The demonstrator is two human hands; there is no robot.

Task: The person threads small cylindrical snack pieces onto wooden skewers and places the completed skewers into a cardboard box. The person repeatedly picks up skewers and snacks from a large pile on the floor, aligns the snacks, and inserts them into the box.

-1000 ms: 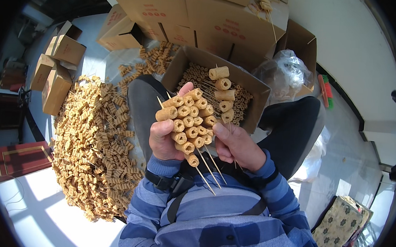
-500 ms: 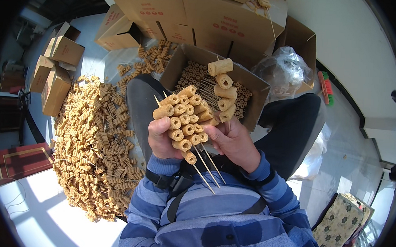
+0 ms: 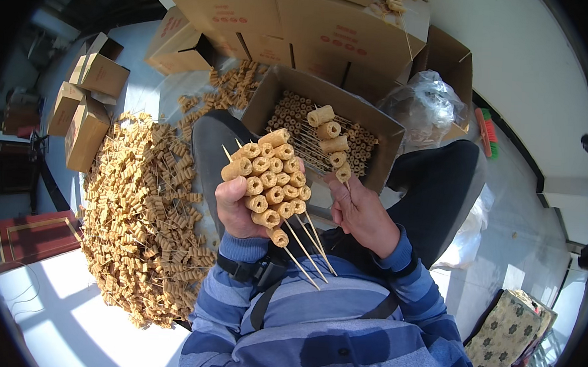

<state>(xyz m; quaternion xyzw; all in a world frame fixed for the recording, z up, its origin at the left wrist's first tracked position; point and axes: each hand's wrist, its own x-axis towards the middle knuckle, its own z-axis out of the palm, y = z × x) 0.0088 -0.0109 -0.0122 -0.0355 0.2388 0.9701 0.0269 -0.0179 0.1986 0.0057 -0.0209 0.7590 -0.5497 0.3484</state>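
Note:
My left hand [image 3: 238, 210] is closed around a bundle of skewers [image 3: 274, 179], thin sticks threaded with golden-brown hollow rolls. Several bare stick ends point down toward my lap, and a few sharp tips poke out at the upper left. Between the thumb and fingers of my right hand [image 3: 365, 217] is a single skewer [image 3: 334, 143] with several rolls, tilted up and leftward, apart from the bundle. Beyond both hands an open cardboard box [image 3: 390, 145] holds rows of similar skewers. The single skewer overlaps the box in view.
A large heap of skewers [image 3: 142, 229] lies at my left, with a smaller scatter [image 3: 236, 81] beyond. Stacked cartons [image 3: 249, 15] stand at the back. Clear plastic bags [image 3: 428, 104] and a red-green brush [image 3: 487, 132] are on the right, a floral-patterned item [image 3: 506, 327] at lower right.
My right hand has moved right and slightly down, drawing the single skewer away from the bundle. The left hand still grips the bundle, turned slightly.

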